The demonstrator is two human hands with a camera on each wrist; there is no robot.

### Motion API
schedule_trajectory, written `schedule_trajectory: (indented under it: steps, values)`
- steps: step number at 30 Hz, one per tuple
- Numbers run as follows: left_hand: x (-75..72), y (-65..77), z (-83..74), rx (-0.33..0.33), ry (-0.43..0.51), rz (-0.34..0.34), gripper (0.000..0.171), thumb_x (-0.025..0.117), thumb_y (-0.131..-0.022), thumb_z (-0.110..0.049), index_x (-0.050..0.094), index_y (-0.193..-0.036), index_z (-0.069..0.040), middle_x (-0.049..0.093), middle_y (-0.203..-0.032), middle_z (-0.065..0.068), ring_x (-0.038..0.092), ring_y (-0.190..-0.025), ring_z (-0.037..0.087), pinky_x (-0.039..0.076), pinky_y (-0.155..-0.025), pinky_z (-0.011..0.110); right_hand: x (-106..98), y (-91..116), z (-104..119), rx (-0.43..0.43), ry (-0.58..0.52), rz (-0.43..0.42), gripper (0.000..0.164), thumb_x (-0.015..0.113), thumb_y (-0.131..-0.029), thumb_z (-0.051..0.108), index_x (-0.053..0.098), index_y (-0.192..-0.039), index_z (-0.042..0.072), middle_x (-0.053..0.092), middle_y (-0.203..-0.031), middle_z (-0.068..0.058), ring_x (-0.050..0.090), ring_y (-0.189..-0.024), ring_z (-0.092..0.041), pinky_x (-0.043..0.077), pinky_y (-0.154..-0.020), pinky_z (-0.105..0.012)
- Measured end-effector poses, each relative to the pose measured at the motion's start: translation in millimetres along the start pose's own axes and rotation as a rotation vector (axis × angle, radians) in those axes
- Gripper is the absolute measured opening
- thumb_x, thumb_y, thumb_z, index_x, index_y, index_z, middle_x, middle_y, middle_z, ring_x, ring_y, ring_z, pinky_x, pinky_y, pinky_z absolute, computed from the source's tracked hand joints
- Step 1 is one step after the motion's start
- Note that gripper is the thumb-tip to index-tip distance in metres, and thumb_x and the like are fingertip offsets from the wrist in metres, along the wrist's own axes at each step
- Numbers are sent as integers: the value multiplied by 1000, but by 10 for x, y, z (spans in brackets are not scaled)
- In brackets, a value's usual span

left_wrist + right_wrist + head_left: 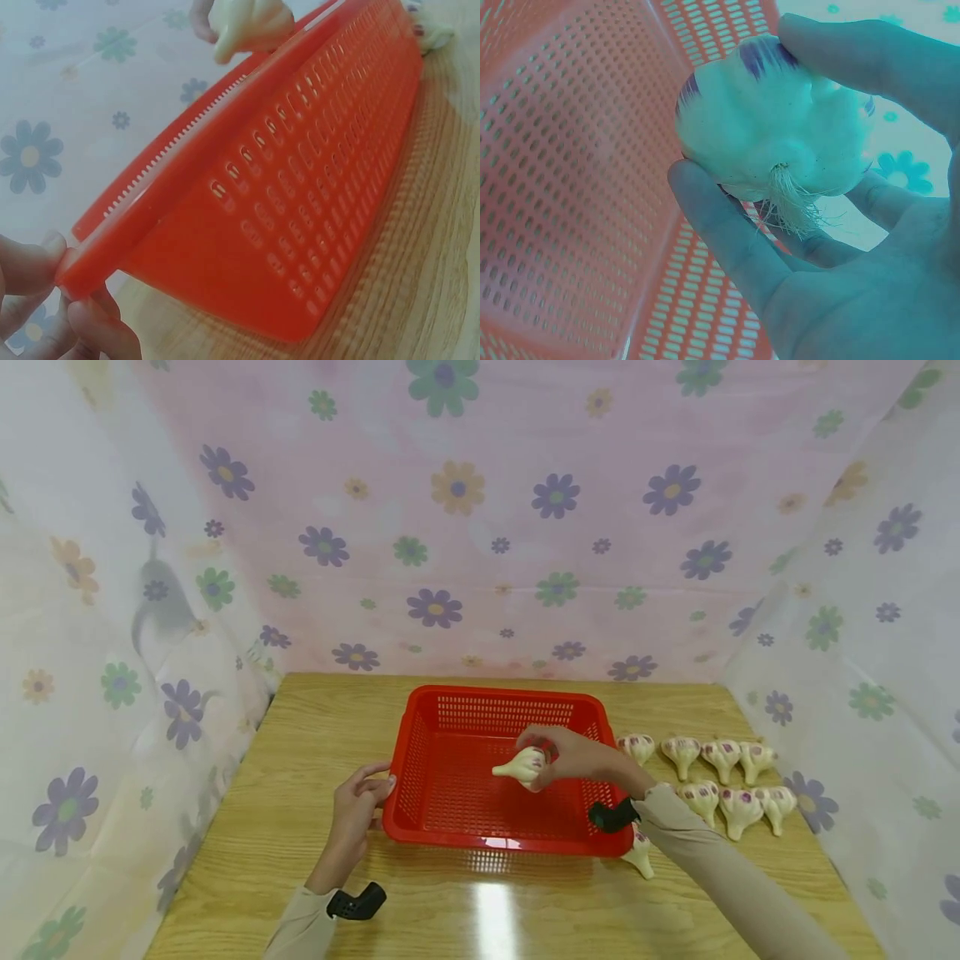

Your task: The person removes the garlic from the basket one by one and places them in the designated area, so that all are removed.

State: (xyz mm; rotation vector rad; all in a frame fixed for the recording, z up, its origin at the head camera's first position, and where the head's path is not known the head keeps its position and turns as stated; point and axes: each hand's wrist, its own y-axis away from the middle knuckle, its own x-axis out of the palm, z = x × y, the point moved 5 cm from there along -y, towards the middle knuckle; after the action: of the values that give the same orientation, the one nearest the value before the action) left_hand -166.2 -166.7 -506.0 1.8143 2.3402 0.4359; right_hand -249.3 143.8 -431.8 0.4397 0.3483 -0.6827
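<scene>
A red perforated plastic basket (457, 777) stands on the wooden table. My left hand (355, 810) pinches its left rim between thumb and fingers, as the left wrist view also shows at the basket's corner (82, 270). Over the basket's inside, my right hand (558, 752) holds a garlic bulb (525, 767) with its stem pointing left. In the right wrist view the bulb (772, 120) shows purple streaks and a tuft of roots, with thumb and fingers around it. No other bulb shows inside the basket.
Several garlic bulbs (741, 810) lie in rows on the table (315, 727) right of the basket. One bulb (639, 853) lies by the basket's front right corner, partly hidden. Flowered cloth (495, 568) hangs behind and at both sides.
</scene>
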Motion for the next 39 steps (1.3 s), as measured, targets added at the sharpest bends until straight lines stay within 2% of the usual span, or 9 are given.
schedule_trajectory:
  steps: [12,17,22,30,31,33,36,39]
  values:
    - [-13,1,14,-4,12,-4,32,64,-90,-13,59,-121,-10,65,-92,8,64,-67,19,53,-47,31,-264,392,-104,-38,-18,-108,46,79,-77,15,54,-116,10,51,-114,-11,51,-89,-30,50,-73,-40]
    - [-16,-10,25,-3,16,-2,31,64,-90,-13,59,-121,-11,65,-92,7,64,-69,20,54,-48,33,-338,572,-192,-36,-86,-131,46,77,-79,12,52,-117,9,48,-119,-13,54,-94,-33,51,-76,-42]
    - [-23,-21,43,-7,11,-2,31,63,-90,-13,59,-121,-11,65,-92,7,65,-72,21,55,-51,35,-424,763,-259,-48,-74,-183,47,76,-80,13,51,-120,9,47,-122,-13,52,-96,-32,51,-74,-39]
    - [-20,-7,35,-10,1,-5,30,62,-91,-13,59,-121,-13,65,-93,7,65,-74,22,55,-52,36,-530,1082,-356,-16,-73,-244,50,75,-82,15,48,-123,6,45,-128,-15,49,-112,-37,48,-83,-41]
    - [-17,-5,33,-10,0,-5,30,62,-91,-13,59,-121,-13,65,-93,7,65,-74,22,55,-52,36,-538,1121,-370,-13,-70,-250,50,75,-82,16,48,-124,6,45,-128,-15,50,-110,-36,49,-81,-41]
    - [-16,-3,31,-9,1,-4,30,62,-91,-14,59,-121,-13,65,-93,7,65,-74,22,55,-51,36,-553,1203,-393,-16,-53,-267,51,74,-82,16,49,-125,6,44,-131,-15,51,-112,-32,48,-84,-44]
    - [-13,-5,33,-8,2,-2,30,62,-91,-14,59,-121,-13,65,-93,7,65,-74,22,55,-51,35,-581,1327,-451,-26,-17,-300,50,73,-83,16,49,-126,8,44,-133,-14,50,-115,-20,45,-90,-49]
    - [-9,-5,32,-4,2,1,30,63,-91,-14,59,-121,-13,65,-94,7,66,-74,22,55,-51,35,-608,1440,-503,-37,-9,-320,48,72,-84,14,49,-126,5,44,-131,-14,49,-114,-9,45,-91,-43]
